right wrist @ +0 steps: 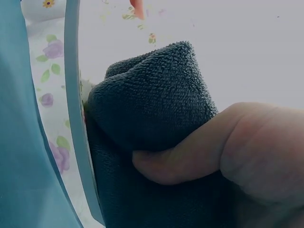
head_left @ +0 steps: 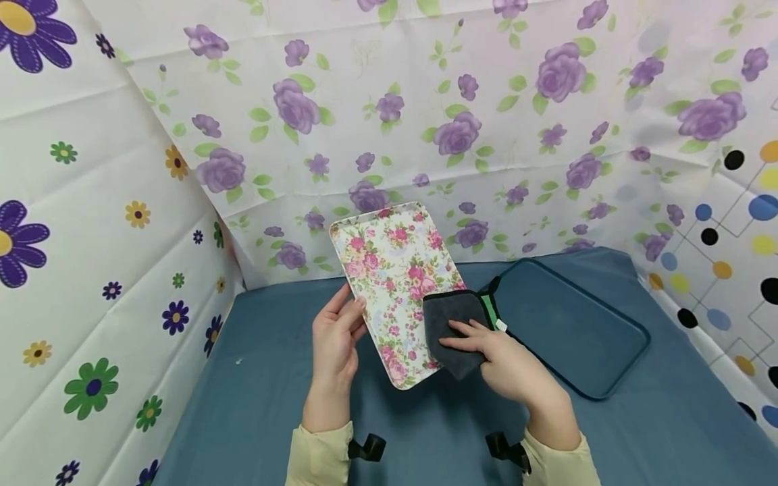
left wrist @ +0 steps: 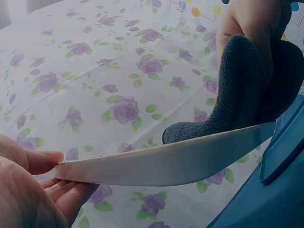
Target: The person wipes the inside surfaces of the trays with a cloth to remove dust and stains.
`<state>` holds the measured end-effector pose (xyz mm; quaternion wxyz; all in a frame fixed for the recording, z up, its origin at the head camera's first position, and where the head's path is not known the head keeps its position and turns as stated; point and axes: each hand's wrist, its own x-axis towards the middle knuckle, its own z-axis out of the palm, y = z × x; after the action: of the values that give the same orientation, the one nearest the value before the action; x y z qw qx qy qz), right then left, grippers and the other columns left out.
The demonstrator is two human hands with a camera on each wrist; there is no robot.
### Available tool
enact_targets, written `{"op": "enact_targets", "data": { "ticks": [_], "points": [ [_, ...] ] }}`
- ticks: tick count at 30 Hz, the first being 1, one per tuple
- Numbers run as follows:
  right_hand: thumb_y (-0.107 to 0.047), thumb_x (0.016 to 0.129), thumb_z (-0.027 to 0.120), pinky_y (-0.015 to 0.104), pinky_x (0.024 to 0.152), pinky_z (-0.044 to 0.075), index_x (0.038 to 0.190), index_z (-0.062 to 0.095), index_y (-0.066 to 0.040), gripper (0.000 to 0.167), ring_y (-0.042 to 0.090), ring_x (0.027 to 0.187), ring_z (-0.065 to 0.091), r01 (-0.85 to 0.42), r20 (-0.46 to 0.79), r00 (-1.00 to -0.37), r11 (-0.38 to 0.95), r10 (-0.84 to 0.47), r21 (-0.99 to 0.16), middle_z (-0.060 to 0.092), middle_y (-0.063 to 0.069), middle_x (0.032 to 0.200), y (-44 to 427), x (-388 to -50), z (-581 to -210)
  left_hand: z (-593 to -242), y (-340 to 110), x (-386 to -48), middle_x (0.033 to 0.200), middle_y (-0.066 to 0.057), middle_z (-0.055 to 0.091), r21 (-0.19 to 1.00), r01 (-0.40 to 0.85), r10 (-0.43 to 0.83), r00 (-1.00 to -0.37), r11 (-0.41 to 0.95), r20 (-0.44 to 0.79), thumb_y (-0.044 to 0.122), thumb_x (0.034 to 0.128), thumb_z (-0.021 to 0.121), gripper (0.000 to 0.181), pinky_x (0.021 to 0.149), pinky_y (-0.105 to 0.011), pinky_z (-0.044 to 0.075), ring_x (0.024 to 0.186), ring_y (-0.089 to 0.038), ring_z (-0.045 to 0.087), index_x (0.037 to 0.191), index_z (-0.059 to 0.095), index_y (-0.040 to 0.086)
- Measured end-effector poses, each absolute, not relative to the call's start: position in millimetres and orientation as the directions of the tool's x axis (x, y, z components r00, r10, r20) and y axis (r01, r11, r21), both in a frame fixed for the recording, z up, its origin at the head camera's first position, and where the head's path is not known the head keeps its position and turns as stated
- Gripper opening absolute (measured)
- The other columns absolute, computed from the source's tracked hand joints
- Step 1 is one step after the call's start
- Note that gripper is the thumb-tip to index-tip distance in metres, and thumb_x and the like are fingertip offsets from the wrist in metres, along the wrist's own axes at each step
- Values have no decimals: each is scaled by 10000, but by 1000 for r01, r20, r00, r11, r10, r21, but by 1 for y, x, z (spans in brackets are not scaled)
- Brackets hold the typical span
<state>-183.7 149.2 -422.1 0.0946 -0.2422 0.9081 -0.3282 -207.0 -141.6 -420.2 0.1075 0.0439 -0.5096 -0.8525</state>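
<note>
A flower-printed tray [head_left: 395, 270] is held up at a tilt above the table. The left hand [head_left: 335, 337] grips its left long edge; in the left wrist view the thumb lies on top and the fingers [left wrist: 71, 197] underneath. Against the lower right part of the tray's printed face the right hand [head_left: 513, 364] holds a dark grey cloth [head_left: 452, 324] with black and green edging. The right wrist view shows the thumb [right wrist: 175, 164] across the bunched cloth [right wrist: 152, 95], which touches the tray near its rim [right wrist: 76, 95].
A dark blue tray [head_left: 571, 331] lies on the blue-covered table [head_left: 261, 398] to the right, partly behind the cloth. Flowered sheets [head_left: 389, 135] hang at the back and left, and a dotted one at the right. A small pale speck [head_left: 238, 362] is on the table at the left.
</note>
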Motion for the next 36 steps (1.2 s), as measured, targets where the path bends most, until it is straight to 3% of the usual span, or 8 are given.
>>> {"op": "enact_targets", "data": {
  "ticks": [4, 12, 17, 21, 27, 36],
  "points": [
    [282, 804, 375, 432, 799, 429, 1538, 619, -259, 943, 390, 1536, 389, -415, 116, -884, 646, -453, -641, 467, 86, 1652, 148, -185, -421, -420, -141, -210, 1118, -106, 801, 878, 126, -223, -975, -461, 23, -6, 1033, 689, 532, 756, -299, 640, 903, -169, 796, 1544, 540, -11],
    [238, 858, 377, 509, 956, 472, 1576, 573, -254, 892, 384, 1493, 461, -442, 361, -897, 556, -256, -703, 529, 74, 1605, 154, -184, -416, -438, -151, -220, 1117, -108, 790, 882, 21, -143, -988, -470, -52, 6, 1043, 674, 546, 781, -303, 637, 919, -164, 792, 1554, 492, -56],
    [220, 888, 395, 518, 949, 501, 1562, 590, -266, 854, 390, 1417, 545, -437, 420, -892, 561, -168, -703, 568, 83, 1569, 169, -180, -412, -453, -174, -223, 1080, -83, 796, 896, -92, -77, -987, -435, -138, 23, 1062, 653, 545, 778, -301, 634, 902, -159, 790, 1566, 466, -68],
    [225, 912, 408, 394, 866, 474, 1544, 610, -283, 836, 386, 1353, 601, -445, 471, -874, 591, -123, -672, 605, 84, 1531, 184, -176, -411, -465, -201, -220, 1081, -70, 790, 913, -173, 4, -983, -370, -185, 22, 1081, 615, 532, 773, -291, 632, 886, -145, 787, 1573, 443, -86],
    [219, 935, 417, 279, 844, 445, 1528, 628, -289, 809, 387, 1314, 626, -448, 498, -862, 598, -92, -665, 626, 79, 1508, 198, -174, -412, -485, -247, -211, 1145, -84, 773, 946, -251, 107, -967, -205, -233, 68, 1109, 587, 571, 793, -294, 630, 922, -126, 775, 1608, 367, -101],
    [200, 955, 457, 314, 867, 476, 1516, 642, -280, 761, 401, 1291, 638, -417, 471, -878, 622, -85, -663, 636, 112, 1492, 210, -172, -420, -500, -306, -205, 1137, -64, 768, 946, -315, 116, -945, -72, -306, 88, 1134, 542, 598, 791, -294, 630, 930, -124, 766, 1622, 283, -140]
  ]
}}
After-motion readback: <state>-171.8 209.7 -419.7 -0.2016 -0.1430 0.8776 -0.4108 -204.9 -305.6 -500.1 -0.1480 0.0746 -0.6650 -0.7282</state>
